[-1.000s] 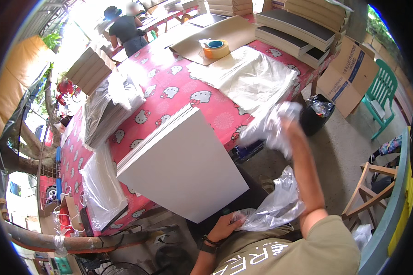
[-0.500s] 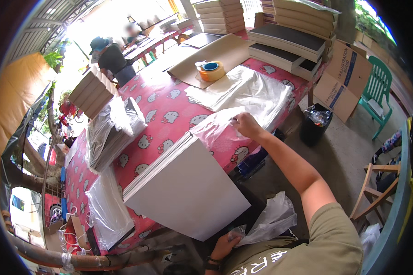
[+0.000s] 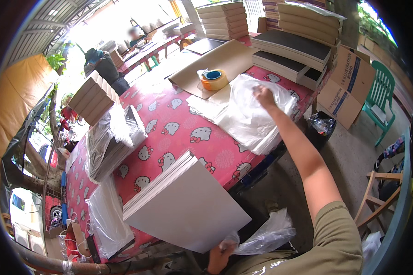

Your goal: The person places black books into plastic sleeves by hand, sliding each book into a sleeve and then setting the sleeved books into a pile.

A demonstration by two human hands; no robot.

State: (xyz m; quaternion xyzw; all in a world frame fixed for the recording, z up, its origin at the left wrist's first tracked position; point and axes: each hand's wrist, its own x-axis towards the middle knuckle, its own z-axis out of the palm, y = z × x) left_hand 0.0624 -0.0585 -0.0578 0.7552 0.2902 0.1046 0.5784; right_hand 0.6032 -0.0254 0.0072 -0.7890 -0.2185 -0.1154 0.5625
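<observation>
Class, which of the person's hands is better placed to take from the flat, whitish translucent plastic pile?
Probably the right hand: it is at the flat, whitish translucent plastic pile, while the left hand is down at the crumpled clear plastic.

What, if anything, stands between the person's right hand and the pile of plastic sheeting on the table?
Nothing visible does. The right hand is over the pile of plastic sheeting; whether its fingers touch it is unclear. The tape roll sits to the left, out of the way.
</observation>
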